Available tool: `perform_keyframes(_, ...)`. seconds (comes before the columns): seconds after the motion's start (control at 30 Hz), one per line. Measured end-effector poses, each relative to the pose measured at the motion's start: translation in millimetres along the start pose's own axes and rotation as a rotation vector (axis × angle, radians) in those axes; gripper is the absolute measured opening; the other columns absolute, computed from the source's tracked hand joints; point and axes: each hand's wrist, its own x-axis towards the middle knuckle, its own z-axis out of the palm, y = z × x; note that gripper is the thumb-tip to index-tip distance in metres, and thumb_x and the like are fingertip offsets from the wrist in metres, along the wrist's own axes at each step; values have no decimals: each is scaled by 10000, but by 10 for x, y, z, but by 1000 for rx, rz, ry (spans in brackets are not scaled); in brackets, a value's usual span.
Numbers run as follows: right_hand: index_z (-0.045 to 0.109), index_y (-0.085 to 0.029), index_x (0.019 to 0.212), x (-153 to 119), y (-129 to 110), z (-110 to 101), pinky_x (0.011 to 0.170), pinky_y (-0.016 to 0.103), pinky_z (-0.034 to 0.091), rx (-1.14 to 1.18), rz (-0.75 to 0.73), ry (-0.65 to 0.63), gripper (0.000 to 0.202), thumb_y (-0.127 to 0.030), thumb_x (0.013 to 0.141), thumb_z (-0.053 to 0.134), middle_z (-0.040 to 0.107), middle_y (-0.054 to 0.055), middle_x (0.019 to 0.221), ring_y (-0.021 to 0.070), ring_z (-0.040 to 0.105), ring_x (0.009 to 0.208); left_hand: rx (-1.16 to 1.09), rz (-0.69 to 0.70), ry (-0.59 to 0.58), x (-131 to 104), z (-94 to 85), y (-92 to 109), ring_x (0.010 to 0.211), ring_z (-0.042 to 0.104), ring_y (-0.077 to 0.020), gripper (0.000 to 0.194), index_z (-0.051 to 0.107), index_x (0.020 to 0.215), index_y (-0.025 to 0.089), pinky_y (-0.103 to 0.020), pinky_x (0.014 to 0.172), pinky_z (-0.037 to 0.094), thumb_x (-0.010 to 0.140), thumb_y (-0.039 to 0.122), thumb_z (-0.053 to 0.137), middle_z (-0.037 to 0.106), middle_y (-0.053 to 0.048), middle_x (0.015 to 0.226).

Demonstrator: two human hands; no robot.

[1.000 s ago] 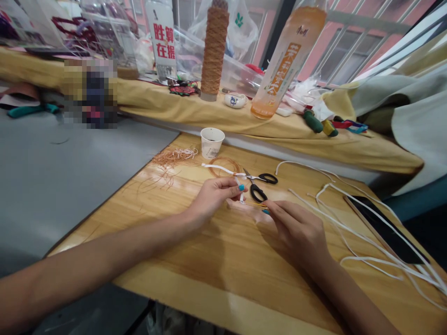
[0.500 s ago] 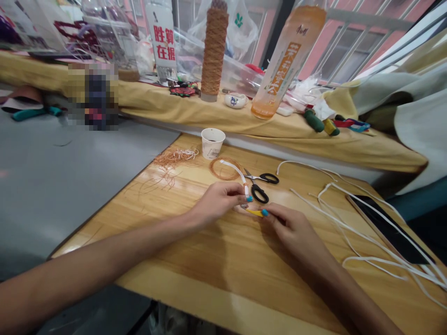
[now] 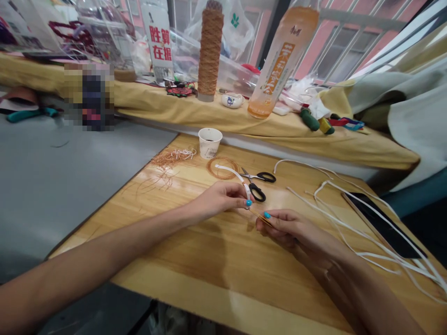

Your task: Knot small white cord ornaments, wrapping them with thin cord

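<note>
While my left hand (image 3: pixel 230 197) pinched the white cord (image 3: pixel 230 170) near its lower end, over the surface (image 3: pixel 181 279), my right hand (image 3: pixel 288 225) gripped some orange strands (image 3: pixel 259 216). I'd call it partway: one orange band (image 3: pixel 243 184) looked done around the cord, but the strands stretched between my hands seemed unfinished. The cord's long axis curved up and away leftward, free tip over the orange coil (image 3: pixel 218 177).

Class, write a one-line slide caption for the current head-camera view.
Left hand pinching a white cord, right hand holding thin orange strands, near open black-handled scissors.
</note>
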Motion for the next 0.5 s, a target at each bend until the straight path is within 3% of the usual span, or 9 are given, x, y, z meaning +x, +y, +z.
perform_keyframes(0.13, 599, -179, 933, -20, -48, -20, 367, 187, 306, -255, -171, 57, 356, -414, 833, 351, 475, -22, 505, 77, 397, 414, -81, -111, -31, 5, -12, -15, 579, 504, -80, 58, 638, 625, 138, -207, 579, 374, 570, 130, 625, 578, 0, 599)
perform_keyframes(0.23, 580, -205, 938, -17, -69, 0, 511, 213, 423, -549, -346, 236, 263, -324, 844, 365, 597, 10, 656, 111, 542, 579, -119, -138, 20, 4, -36, 3, 546, 495, -72, 68, 637, 625, 128, -211, 572, 372, 564, 116, 610, 574, -5, 589)
perform_keyframes(0.33, 583, -209, 908, 0, -38, 46, 578, 229, 431, -849, -537, 443, 212, -255, 840, 388, 625, 37, 803, 128, 578, 682, -133, -153, 53, 5, -60, 27, 515, 480, -72, 43, 619, 589, 116, -221, 550, 362, 549, 107, 602, 569, -15, 576)
perform_keyframes(0.5, 581, -175, 829, 16, 37, 107, 565, 229, 404, -1116, -719, 664, 156, -194, 828, 426, 625, 46, 752, 127, 567, 643, -159, -181, 42, 12, -82, 33, 497, 476, -81, 18, 585, 539, 116, -232, 533, 357, 542, 98, 589, 556, -20, 522)
